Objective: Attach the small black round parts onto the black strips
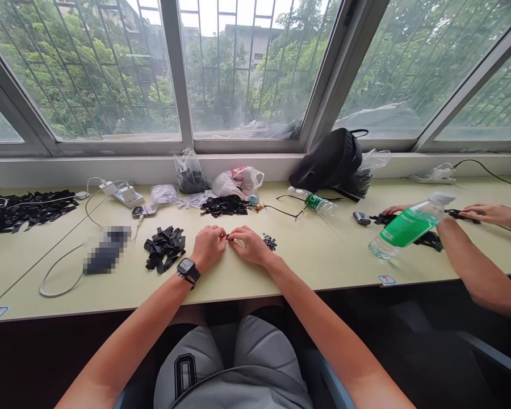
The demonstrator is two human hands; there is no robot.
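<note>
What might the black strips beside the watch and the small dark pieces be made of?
Black strips: possibly fabric or tape, mostly matte, judging by thin, bent shapes. Small dark pieces: shiny, perhaps plastic or metal, given glints; too small to settle.

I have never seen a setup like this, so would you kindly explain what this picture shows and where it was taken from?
There is no machine here: a person works with two bare hands, and the single picture comes from a camera on that person's head, looking forward and down. The left hand and right hand meet over a pale green table, fingertips around a small black piece, too small to identify. A loose pile of flat black strips lies left of the left hand; a little heap of small dark pieces lies beside the right. Farther back, a clear plastic bottle with a green label lies on its side. At the right edge, another person's hand shows.
</note>
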